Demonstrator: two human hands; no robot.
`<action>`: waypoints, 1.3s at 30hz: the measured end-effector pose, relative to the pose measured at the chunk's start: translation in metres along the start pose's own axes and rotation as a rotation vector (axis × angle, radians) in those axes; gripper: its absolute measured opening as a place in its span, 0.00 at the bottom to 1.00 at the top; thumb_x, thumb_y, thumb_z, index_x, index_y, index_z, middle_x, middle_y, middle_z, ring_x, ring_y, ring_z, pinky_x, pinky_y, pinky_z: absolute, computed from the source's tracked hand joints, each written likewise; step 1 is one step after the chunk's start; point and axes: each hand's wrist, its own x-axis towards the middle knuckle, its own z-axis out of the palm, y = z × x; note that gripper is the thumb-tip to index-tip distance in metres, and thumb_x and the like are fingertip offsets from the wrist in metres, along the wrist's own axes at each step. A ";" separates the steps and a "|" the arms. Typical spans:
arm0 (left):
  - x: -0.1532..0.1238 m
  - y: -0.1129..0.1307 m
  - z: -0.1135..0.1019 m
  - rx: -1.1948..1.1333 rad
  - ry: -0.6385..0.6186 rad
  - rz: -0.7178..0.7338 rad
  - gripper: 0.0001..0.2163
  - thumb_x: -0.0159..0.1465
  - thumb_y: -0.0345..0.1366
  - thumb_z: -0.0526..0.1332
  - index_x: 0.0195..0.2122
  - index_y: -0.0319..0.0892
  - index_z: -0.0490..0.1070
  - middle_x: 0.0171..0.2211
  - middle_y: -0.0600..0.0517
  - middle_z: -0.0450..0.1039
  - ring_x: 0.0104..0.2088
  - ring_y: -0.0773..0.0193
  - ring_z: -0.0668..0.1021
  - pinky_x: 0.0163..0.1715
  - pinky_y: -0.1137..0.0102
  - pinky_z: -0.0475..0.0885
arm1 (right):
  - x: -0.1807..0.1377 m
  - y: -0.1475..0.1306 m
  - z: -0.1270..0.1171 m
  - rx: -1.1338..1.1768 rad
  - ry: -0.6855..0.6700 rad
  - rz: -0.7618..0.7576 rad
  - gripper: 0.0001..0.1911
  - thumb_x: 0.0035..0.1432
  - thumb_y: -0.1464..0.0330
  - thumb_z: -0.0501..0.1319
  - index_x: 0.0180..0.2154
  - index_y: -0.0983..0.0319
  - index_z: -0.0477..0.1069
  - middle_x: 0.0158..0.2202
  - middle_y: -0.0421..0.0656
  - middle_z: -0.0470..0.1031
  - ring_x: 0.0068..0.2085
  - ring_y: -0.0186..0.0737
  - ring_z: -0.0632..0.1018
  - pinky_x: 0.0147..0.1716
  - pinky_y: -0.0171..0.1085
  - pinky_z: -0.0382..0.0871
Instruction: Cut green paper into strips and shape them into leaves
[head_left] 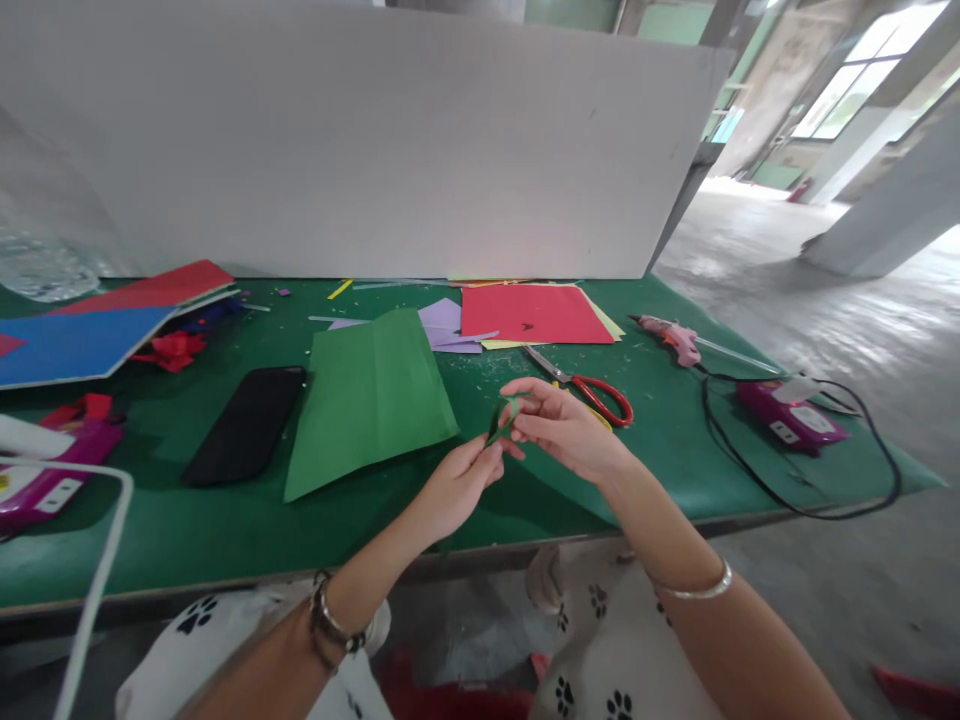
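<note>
Both hands meet over the green table near its front edge. My left hand pinches the lower end of a small green paper strip. My right hand pinches the strip's upper end, fingers curled round it. A folded green paper sheet lies just left of the hands. Red-handled scissors lie on the table right behind my right hand.
A black phone lies left of the green sheet. Red, purple and yellow sheets sit farther back before a white board. A pink glue gun and a purple one with black cable lie right. Blue and red sheets lie left.
</note>
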 end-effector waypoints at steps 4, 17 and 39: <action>0.000 0.002 -0.002 -0.068 0.072 -0.091 0.15 0.58 0.44 0.47 0.28 0.39 0.66 0.21 0.56 0.56 0.24 0.70 0.60 0.24 0.74 0.55 | 0.002 0.003 0.002 -0.116 0.127 -0.064 0.08 0.43 0.72 0.63 0.30 0.62 0.68 0.22 0.34 0.70 0.20 0.23 0.67 0.21 0.27 0.62; -0.006 0.002 -0.006 -0.037 0.086 -0.184 0.18 0.60 0.43 0.46 0.26 0.41 0.71 0.25 0.53 0.64 0.28 0.67 0.65 0.27 0.73 0.57 | 0.001 0.012 0.026 -0.252 0.133 0.059 0.09 0.48 0.65 0.59 0.27 0.61 0.59 0.11 0.28 0.61 0.16 0.29 0.69 0.19 0.31 0.64; -0.013 -0.003 -0.004 -0.051 -0.177 -0.086 0.19 0.59 0.50 0.46 0.25 0.40 0.66 0.19 0.56 0.60 0.20 0.71 0.64 0.22 0.74 0.60 | 0.004 0.006 0.017 -0.122 0.494 -0.095 0.14 0.41 0.61 0.61 0.19 0.61 0.58 0.23 0.36 0.68 0.28 0.30 0.69 0.26 0.30 0.65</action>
